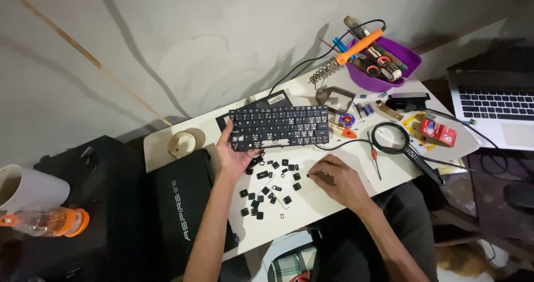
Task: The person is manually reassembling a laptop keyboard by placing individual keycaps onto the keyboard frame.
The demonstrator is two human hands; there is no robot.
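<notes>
Your left hand [236, 154] reaches forward from the lower edge of the view, forearm running nearly straight up the frame, palm up under the left end of the black keyboard [279, 126]. The fingers are closed on that end, thumb along its left edge, so the keyboard is held tilted up off the white desk [178, 127], its right end toward the wall.

Your right hand [335, 179] lies low on the desk, forearm coming in from the lower right at a slant, wrist bent inward. Its fingers are curled and pinched together at the tips; a small dark piece shows there, but you cannot tell for certain that it is gripped.

Loose black keycaps [267, 190] lie scattered on the desk between your two hands, just below the keyboard.

Near your right hand: a small screwdriver [375, 161] and a magnifying glass [391, 137] with a black handle. Further back, a purple bowl [409, 59] of tools, with an orange-handled soldering iron [356, 47] across its rim. A black laptop [181, 209] lies shut by your left forearm.
</notes>
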